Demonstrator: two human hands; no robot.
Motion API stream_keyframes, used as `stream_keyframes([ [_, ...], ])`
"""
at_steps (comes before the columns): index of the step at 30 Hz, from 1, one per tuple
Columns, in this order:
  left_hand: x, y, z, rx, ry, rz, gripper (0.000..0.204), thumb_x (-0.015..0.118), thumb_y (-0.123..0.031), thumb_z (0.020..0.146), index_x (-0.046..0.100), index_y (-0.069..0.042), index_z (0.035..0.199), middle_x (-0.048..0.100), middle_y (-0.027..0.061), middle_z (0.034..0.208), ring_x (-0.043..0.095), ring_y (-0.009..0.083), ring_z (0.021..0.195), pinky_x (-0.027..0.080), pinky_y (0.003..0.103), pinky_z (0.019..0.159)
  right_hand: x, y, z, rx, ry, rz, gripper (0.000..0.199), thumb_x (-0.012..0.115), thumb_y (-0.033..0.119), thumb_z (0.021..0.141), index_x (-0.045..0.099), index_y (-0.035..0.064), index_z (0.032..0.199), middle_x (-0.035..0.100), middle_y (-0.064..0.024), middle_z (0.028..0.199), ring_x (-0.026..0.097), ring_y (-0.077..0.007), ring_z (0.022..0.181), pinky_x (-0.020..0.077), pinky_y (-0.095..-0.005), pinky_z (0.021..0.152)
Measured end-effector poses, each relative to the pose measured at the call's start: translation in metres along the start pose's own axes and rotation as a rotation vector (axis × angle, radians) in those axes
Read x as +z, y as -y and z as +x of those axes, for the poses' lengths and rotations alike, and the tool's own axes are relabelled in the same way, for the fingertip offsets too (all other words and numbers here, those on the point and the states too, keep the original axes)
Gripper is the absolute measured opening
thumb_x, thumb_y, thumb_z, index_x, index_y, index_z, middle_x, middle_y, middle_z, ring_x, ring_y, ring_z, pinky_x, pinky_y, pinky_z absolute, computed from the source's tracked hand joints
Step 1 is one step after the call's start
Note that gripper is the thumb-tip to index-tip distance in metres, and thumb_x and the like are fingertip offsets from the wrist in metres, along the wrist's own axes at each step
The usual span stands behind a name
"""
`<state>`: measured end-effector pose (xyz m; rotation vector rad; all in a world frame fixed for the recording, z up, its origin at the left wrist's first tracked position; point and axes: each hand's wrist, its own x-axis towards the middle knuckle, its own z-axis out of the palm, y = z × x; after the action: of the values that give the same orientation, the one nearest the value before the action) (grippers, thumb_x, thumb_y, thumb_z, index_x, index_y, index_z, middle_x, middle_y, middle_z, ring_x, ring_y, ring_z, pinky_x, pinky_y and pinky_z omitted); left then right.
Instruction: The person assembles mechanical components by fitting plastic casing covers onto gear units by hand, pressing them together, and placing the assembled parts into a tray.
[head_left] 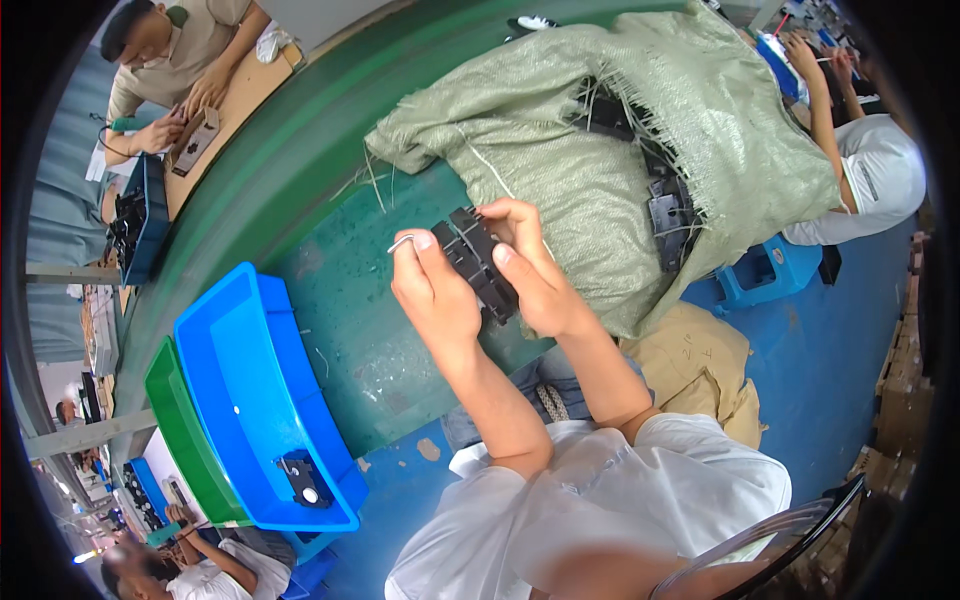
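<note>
Work surface: I work over a green table (pixel 330 300), worn pale in the middle; its near edge runs below my wrists.
Sack: a green woven sack (pixel 600 160) lies across the far side of the table, its mouth frayed, black plastic parts (pixel 665 210) showing inside. It sits just behind my hands.
Bins: a blue bin (pixel 250 390) stands at the table's left near edge, nested against a green bin (pixel 180 430). One black piece with a white spot (pixel 302 485) lies in the blue bin's near corner.
Part in hand: the black plastic part (pixel 480 265) is held up above the middle of the table, clear of the surface, between both hands.
Right hand: my right hand (pixel 535 270) is closed round the part's right side, thumb across its face, fingers curled behind.
Left hand: my left hand (pixel 435 290) braces the part's left edge while finger and thumb pinch a small bent metal wire clip (pixel 402 243).
Clip: its end sits at the part's upper left corner; whether it is seated I cannot tell.
Assessment: I judge the step goes best with the right hand keeping the part still and square to me, the left pressing the clip in straight, not twisted.
</note>
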<state>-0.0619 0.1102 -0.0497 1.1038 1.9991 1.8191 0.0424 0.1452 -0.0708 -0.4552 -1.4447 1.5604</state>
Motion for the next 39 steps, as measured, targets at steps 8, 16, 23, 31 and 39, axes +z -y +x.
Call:
stream_keyframes([
  [8,-0.001,-0.009,-0.005,-0.051,0.393,-0.080,0.022,0.056,-0.016,0.093,0.058,0.001,0.107,0.064,0.0127,0.094,0.057,0.0242,0.074,0.048,0.036,0.069,-0.010,0.003,0.011,0.013,-0.233,0.191,0.049,0.047,0.011,0.093,0.033,0.0061,0.139,0.047,-0.0181,0.135,0.052,-0.0235,0.113,0.0409,-0.0351,0.099],
  [16,0.001,-0.016,-0.006,0.210,0.564,-0.014,0.042,0.072,-0.008,0.074,0.060,0.001,0.113,0.064,0.0145,0.105,0.062,0.0287,0.082,0.051,0.035,0.074,-0.023,0.009,0.016,-0.187,-0.411,0.233,0.042,0.059,0.020,0.091,0.047,0.0042,0.128,0.058,-0.0162,0.119,0.056,-0.0208,0.106,0.0451,-0.0320,0.094],
  [23,0.003,-0.017,-0.007,0.331,0.608,0.036,0.049,0.075,-0.003,0.067,0.061,0.000,0.113,0.065,0.0147,0.106,0.063,0.0310,0.083,0.052,0.036,0.075,-0.035,0.011,0.014,-0.131,-0.350,0.145,0.033,0.054,0.028,0.095,0.057,0.0003,0.112,0.062,-0.0141,0.101,0.058,-0.0182,0.090,0.0460,-0.0270,0.084],
  [31,0.012,-0.013,-0.011,0.406,0.482,-0.005,0.047,0.072,0.002,0.062,0.062,0.001,0.108,0.067,0.0132,0.099,0.060,0.0264,0.078,0.050,0.034,0.072,-0.026,0.010,0.025,-0.267,-0.467,0.059,0.038,0.038,0.027,0.100,0.060,0.0010,0.084,0.058,-0.0116,0.079,0.053,-0.0175,0.071,0.0433,-0.0268,0.071],
  [39,0.008,-0.008,-0.011,0.403,0.420,-0.007,0.046,0.071,0.002,0.061,0.063,0.002,0.106,0.068,0.0142,0.100,0.062,0.0271,0.079,0.051,0.034,0.073,-0.018,0.011,0.030,-0.272,-0.449,0.000,0.040,0.035,0.023,0.101,0.057,0.0014,0.077,0.054,-0.0115,0.076,0.049,-0.0178,0.069,0.0410,-0.0283,0.069],
])
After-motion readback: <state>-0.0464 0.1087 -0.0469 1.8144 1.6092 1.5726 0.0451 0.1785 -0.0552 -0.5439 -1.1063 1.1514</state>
